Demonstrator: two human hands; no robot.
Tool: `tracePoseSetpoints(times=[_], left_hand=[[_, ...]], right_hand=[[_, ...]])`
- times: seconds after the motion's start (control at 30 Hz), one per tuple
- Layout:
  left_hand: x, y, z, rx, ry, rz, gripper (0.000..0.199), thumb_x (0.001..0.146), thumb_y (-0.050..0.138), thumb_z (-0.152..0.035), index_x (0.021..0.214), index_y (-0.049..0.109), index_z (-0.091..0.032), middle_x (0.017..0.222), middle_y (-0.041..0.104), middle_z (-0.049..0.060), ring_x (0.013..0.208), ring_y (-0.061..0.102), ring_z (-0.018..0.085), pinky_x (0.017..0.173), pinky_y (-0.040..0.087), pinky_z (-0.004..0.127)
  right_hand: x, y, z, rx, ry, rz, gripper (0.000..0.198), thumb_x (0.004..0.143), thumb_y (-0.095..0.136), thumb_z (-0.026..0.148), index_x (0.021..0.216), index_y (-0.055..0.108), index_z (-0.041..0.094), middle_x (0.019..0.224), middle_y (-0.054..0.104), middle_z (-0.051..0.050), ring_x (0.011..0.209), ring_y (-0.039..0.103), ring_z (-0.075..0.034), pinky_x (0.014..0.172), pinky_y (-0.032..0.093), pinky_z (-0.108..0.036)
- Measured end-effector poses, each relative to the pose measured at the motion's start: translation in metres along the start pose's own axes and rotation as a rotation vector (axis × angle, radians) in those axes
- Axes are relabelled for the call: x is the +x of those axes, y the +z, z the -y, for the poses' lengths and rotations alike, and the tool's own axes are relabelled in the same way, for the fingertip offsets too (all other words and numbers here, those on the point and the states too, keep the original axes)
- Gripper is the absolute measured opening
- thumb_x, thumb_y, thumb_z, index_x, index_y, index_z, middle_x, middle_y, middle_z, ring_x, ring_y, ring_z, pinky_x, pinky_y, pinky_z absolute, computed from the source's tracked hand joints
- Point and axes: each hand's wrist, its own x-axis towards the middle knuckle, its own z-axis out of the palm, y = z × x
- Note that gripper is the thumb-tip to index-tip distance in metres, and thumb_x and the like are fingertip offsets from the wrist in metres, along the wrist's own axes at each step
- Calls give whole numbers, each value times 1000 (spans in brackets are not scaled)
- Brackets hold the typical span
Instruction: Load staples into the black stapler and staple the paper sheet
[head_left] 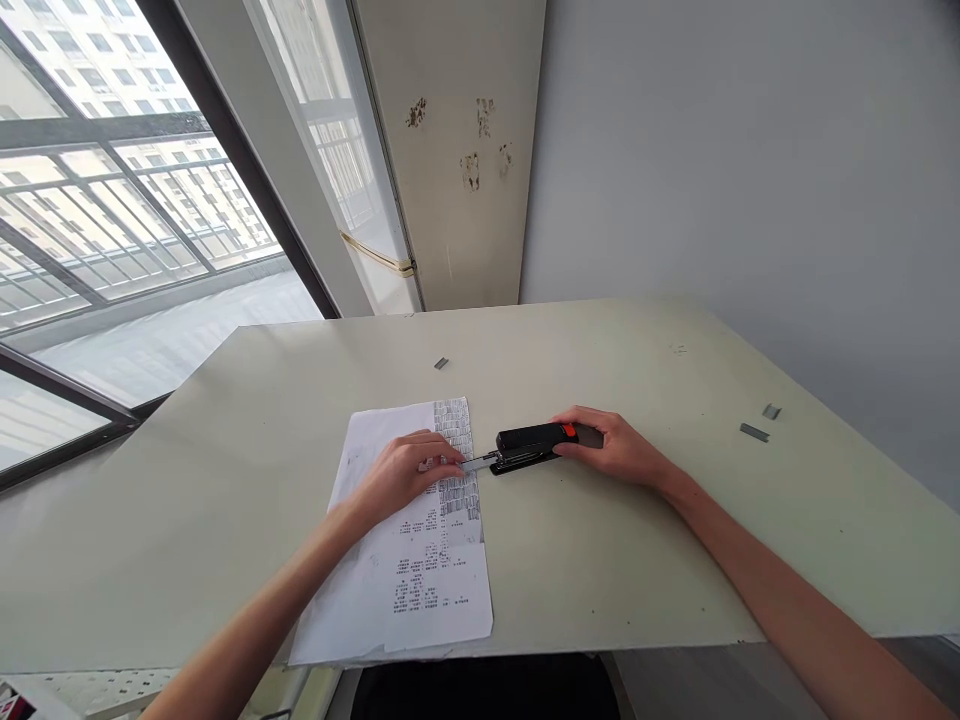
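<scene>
A black stapler (529, 442) with a red mark near its rear lies over the table, its front end pointing left. My right hand (611, 445) is wrapped round its rear end, thumb on the near side and fingers on the far side. From the front end a narrow metal staple tray (478, 463) sticks out to the left. My left hand (409, 470) pinches the tip of that tray between thumb and fingers. Beneath the left hand lie printed paper sheets (439, 600), partly covered by the hand and forearm. Whether staples sit in the tray cannot be made out.
One short staple strip (441, 363) rests beyond the paper. Two more, a darker strip (754, 432) and a lighter strip (771, 411), are at the right. The pale table (600, 560) meets a grey wall (750, 180) on the right; windows (142, 210) stand at the left.
</scene>
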Motion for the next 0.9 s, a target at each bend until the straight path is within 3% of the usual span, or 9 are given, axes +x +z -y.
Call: tracePoseSetpoints(times=[0.17,0.4,0.67,0.9], left_hand=[[28,8,-5,40,110,48,35,104,58,-56,105,79,-28,97,78,4,91,70,22,82,54,35],[55,14,-14,77,67,55,38,99,64,-61,111,69,-26,92,75,0,79,68,19,69,48,29],[57,18,-11,119,82,29,42,104,53,-64,106,66,-25,85,73,0,74,67,18,68,45,30],[50,22,-4,140,86,-32,45,100,57,-68,104,66,-25,82,69,-1,73,65,17,67,45,29]], right_hand=[[1,0,-3,-10,-6,-8,42,92,68,64,115,74,29,101,70,-3,96,66,-24,92,54,-39],[0,2,-5,-29,1,-62,43,91,69,63,118,76,31,103,73,-3,97,68,-25,96,53,-41],[1,3,-5,-15,6,-79,42,89,71,62,117,77,30,108,75,-4,101,70,-26,96,54,-42],[0,2,-4,-21,35,-41,43,90,70,62,118,75,31,109,75,-3,100,70,-26,96,55,-42]])
